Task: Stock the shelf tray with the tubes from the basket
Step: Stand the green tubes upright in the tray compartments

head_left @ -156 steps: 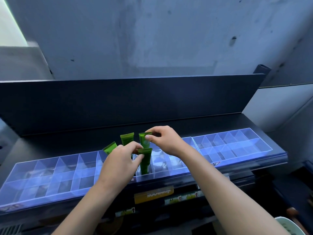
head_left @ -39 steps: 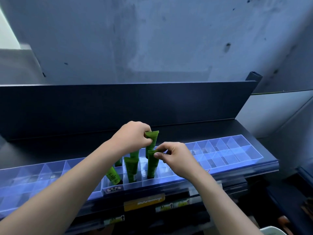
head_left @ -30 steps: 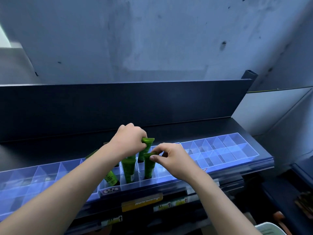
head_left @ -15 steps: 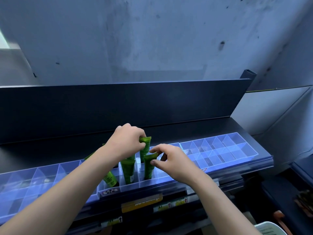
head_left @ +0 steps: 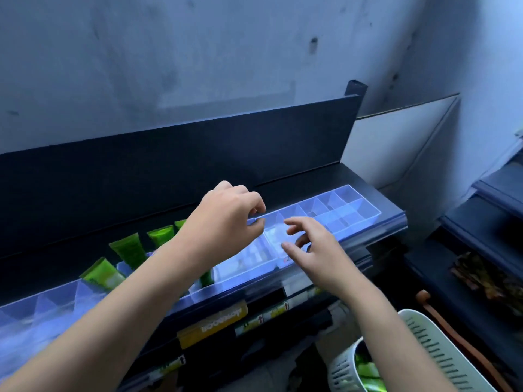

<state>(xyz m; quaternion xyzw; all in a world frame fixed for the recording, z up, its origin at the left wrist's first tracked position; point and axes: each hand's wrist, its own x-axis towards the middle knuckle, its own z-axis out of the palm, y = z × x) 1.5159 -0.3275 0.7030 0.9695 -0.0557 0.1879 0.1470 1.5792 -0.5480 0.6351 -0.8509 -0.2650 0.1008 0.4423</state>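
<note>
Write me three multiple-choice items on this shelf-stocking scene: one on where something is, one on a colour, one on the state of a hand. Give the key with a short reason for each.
1. Where is the white slatted basket?
A. On the shelf beside the tray
B. Below the shelf, at lower right
C. Hanging on the wall

2. What colour are the tubes standing in the clear divided tray?
A. Green
B. Red
C. White

3. What is the right hand doing?
A. Gripping a tube
B. Resting in the basket
C. Hovering over the tray, fingers spread, holding nothing

Key: 1 B, the basket's rim shows under the right forearm, lower than the shelf edge. 2 A, every tube in view is bright green. 3 C, its fingers are splayed above empty compartments with nothing between them.
</note>
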